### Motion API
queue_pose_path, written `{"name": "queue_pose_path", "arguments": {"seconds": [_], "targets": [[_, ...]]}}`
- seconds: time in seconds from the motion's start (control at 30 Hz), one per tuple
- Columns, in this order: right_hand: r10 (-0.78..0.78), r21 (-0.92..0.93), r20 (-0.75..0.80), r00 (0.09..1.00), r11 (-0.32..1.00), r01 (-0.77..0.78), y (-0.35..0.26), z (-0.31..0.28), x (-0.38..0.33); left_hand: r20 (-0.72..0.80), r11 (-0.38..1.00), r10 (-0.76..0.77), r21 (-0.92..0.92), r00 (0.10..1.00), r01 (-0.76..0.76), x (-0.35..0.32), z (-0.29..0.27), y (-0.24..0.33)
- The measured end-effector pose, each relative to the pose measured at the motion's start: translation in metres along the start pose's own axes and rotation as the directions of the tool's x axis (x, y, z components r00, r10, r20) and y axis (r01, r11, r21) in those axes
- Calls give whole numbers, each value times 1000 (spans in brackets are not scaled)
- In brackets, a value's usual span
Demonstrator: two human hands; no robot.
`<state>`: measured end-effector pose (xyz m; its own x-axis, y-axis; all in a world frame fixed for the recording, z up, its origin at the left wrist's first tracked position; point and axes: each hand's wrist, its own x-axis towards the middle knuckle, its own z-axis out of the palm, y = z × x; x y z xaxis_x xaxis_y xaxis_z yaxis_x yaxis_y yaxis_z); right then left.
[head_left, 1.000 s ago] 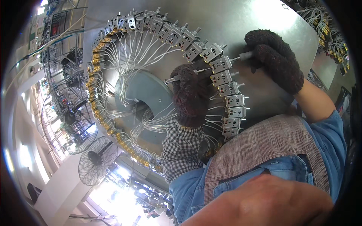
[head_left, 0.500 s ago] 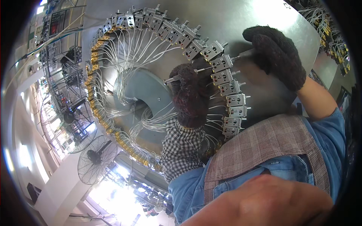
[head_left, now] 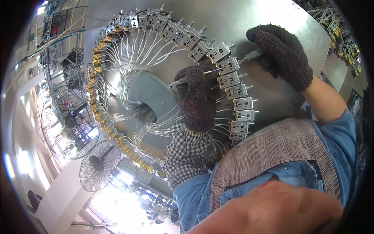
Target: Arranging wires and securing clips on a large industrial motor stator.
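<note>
A round metal fixture point(head_left: 150, 97) carries a ring of grey switch modules point(head_left: 237, 91), white wires point(head_left: 128, 58) and brass terminals point(head_left: 95, 84). My left hand point(head_left: 196, 99), in a dark knit glove with a checked sleeve, lies over the wires inside the ring and grips a thin metal rod point(head_left: 177, 82). My right hand point(head_left: 286, 54), also gloved, rests on the steel plate point(head_left: 272, 15) outside the ring. It holds a slim tool point(head_left: 253, 54) whose tip meets a switch module point(head_left: 228, 65) on the upper right arc.
Two floor fans point(head_left: 95, 165) and a wire rack point(head_left: 62, 62) stand at the left. More wired parts point(head_left: 343, 35) lie at the upper right edge. My blue shirt and plaid apron point(head_left: 272, 156) fill the lower right.
My right hand has shifted very slightly upward with the tool. The left hand stays in the same place on the wires.
</note>
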<state>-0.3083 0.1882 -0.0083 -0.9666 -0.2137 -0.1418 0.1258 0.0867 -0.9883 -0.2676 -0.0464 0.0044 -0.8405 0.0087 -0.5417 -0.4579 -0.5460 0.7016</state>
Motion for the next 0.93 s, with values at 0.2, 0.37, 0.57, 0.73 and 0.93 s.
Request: {"name": "queue_pose_path", "arguments": {"seconds": [0.2, 0.37, 0.57, 0.73, 0.93], "targets": [[301, 238, -5, 954, 927, -291, -16, -3, 1, 78, 993, 44, -116, 996, -35, 7, -2, -7], [320, 196, -6, 947, 929, -313, -24, -6, -1, 87, 991, 82, 97, 993, -90, 5, 1, -7], [140, 114, -1, 990, 984, -139, -13, -4, -2, 85, 995, 41, -95, 996, -33, 2, 0, -1], [169, 106, -35, 985, 981, -165, -9, -6, 1, 82, 999, 36, -40, 996, -32, -1, 8, 2], [154, 174, 41, 987, 972, -159, -11, -8, 0, 29, 1000, -10, -26, 1000, 11, 5, -6, -5]]}}
